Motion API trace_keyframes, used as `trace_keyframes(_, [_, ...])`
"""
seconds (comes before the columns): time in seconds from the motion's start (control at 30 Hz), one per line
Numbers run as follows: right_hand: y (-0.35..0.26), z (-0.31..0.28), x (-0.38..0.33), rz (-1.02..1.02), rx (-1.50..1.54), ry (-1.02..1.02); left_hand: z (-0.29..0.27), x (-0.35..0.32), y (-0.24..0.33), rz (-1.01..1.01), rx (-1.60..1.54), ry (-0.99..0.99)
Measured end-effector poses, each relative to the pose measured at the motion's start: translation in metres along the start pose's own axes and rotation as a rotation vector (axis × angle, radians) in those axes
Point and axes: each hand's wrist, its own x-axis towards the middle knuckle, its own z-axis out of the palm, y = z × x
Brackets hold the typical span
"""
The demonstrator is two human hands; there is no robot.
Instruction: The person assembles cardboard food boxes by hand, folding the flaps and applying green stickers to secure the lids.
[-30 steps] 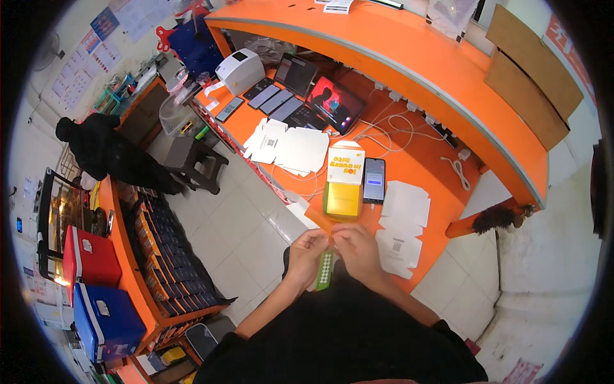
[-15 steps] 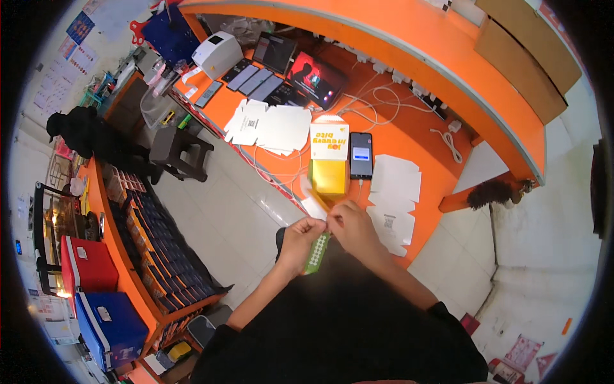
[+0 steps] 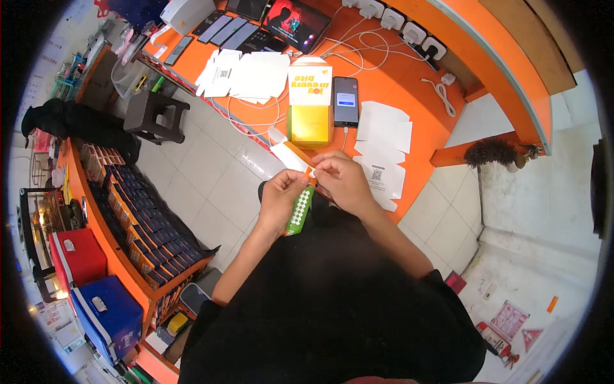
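Both hands are closed on a carton (image 3: 299, 212), a folded cardboard piece held just off the table's near edge. Its lower part is green with a white pattern, while an orange strip and white flaps show above the fingers. My left hand (image 3: 279, 200) pinches it from the left near the green part. Close beside it, my right hand (image 3: 344, 182) pinches the orange fold with thumb and fingers. Beyond the hands, a yellow box (image 3: 310, 127) stands on the table with its white printed lid (image 3: 311, 85) raised. Fingers and palm hide part of the held carton.
Flat white carton blanks (image 3: 249, 75) lie at the table's left, and more blanks (image 3: 382, 150) at its right. A cabled phone (image 3: 346, 102) lies beside the yellow box. Further back are several phones, a tablet (image 3: 295, 24) and plugs. A dark stool (image 3: 155, 115) stands left.
The view has shifted, so the table and shelves sit higher and further left. My hands remain on the carton, and more of its orange strip shows between my fingers.
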Motion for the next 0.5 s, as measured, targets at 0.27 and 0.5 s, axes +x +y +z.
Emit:
trace_keyframes(0.27, [-0.019,0.001,-0.004,-0.167,-0.080,0.019,0.000,-0.004,0.002,0.045,-0.076,-0.052])
trace_keyframes(0.5, [-0.023,0.000,-0.001,-0.265,-0.188,0.019,-0.001,-0.007,0.006,0.068,-0.146,-0.044])
